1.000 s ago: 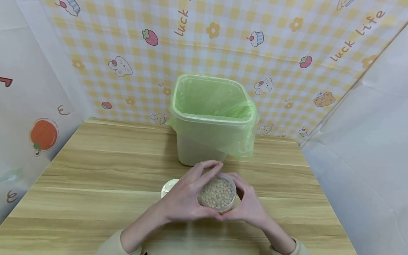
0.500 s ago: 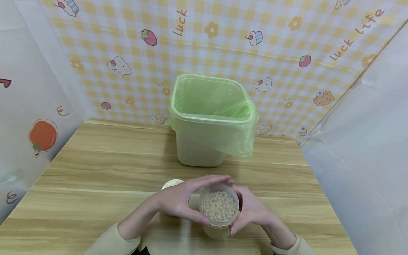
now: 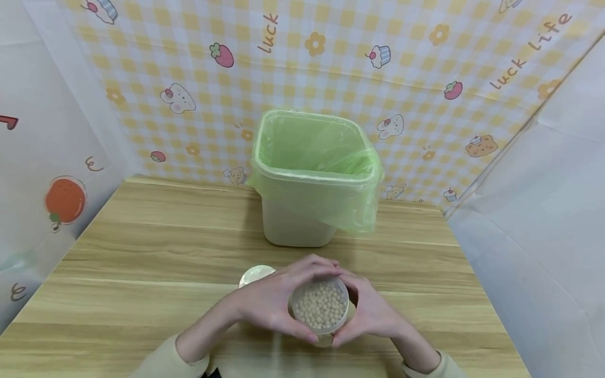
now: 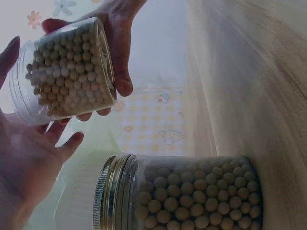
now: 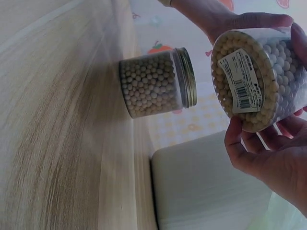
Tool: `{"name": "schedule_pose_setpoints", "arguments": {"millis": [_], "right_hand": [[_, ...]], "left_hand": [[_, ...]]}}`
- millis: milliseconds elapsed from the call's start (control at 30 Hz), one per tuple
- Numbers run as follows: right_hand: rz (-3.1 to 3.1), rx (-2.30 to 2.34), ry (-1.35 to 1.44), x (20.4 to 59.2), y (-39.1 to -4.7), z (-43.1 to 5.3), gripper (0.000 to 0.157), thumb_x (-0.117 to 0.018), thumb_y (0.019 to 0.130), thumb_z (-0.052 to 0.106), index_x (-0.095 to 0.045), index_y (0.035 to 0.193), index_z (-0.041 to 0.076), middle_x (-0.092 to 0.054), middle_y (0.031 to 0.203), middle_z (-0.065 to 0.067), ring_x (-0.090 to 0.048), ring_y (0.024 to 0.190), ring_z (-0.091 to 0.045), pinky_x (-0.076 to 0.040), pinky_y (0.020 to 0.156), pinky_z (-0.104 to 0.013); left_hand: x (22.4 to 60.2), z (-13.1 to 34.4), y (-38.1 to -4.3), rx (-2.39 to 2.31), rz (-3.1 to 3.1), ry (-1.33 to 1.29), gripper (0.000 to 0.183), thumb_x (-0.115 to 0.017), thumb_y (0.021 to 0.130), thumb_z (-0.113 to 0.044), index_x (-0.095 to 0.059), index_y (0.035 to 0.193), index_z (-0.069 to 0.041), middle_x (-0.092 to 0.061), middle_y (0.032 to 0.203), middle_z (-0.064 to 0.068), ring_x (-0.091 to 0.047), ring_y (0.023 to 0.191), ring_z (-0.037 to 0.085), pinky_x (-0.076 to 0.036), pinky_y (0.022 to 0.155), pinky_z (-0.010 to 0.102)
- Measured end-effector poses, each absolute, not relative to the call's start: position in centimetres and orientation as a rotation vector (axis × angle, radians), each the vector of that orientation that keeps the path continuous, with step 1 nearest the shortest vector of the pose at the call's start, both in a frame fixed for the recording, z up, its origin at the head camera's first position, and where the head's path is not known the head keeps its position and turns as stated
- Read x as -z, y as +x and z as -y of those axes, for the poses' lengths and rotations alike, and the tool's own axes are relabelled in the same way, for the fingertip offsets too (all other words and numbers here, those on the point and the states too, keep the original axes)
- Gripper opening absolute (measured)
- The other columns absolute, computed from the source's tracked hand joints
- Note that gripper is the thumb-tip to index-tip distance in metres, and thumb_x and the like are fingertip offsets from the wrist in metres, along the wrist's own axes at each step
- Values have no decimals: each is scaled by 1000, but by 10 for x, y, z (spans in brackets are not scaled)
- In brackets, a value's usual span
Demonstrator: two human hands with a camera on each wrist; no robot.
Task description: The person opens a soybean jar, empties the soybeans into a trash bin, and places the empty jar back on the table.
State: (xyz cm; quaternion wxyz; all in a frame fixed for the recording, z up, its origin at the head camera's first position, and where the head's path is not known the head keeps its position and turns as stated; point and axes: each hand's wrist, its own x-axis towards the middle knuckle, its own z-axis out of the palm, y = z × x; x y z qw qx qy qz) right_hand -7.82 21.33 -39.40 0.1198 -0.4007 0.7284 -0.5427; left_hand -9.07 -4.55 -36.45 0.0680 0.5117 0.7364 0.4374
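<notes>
A clear plastic jar of small beige balls (image 3: pixel 321 307) is held between both hands above the table near its front edge. My left hand (image 3: pixel 269 302) curls round its left side, thumb near the body and fingers on the far side. From the right, my right hand (image 3: pixel 371 312) grips the same jar, its thumb at the near side. The right wrist view shows a white barcode label (image 5: pixel 242 81) on the jar's base, with right fingertips at the base's edge. Behind the left hand stands a second jar of beige balls (image 5: pixel 153 86) with a gold-coloured lid (image 4: pixel 112 191), upright on the table.
Against the patterned back wall stands a white bin (image 3: pixel 293 226), lined with a green plastic bag (image 3: pixel 307 136) folded over its rim. The wooden table (image 3: pixel 142 236) has white sheeting on both sides.
Over the second, the held jar has moved slightly toward the body. Half a second ago it showed more of its side and the left fingers were spread wider; now the left hand wraps closer round it.
</notes>
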Motion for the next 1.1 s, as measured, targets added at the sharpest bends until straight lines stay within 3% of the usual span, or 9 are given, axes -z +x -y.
{"name": "schedule_pose_setpoints", "arguments": {"millis": [467,767,1100], "right_hand": [[-2507,1638,-963,392,-68,-199,87,-98,65,21,-56,142,18,-59,137,-4,-59,122,-15,-54,103,-32],[-2716,1665,-851,392,-68,-191,91,-101,59,18,-58,139,15,-62,131,-6,-60,118,-10,-53,102,-27],[-2637,1694,-797,391,-68,-196,93,-101,60,18,-56,141,18,-61,136,-4,-60,121,-12,-54,101,-29]], "left_hand": [[366,38,-82,-1271,-2732,1328,97,-88,68,-63,-46,145,-22,-44,155,-3,-45,143,17,-47,113,47],[364,31,-81,-1302,-2897,1176,100,-88,66,-64,-49,145,-16,-50,147,1,-49,137,16,-48,111,47],[362,36,-81,-1303,-2939,1199,97,-87,68,-61,-50,148,-20,-54,143,-4,-48,132,14,-46,111,43]]}}
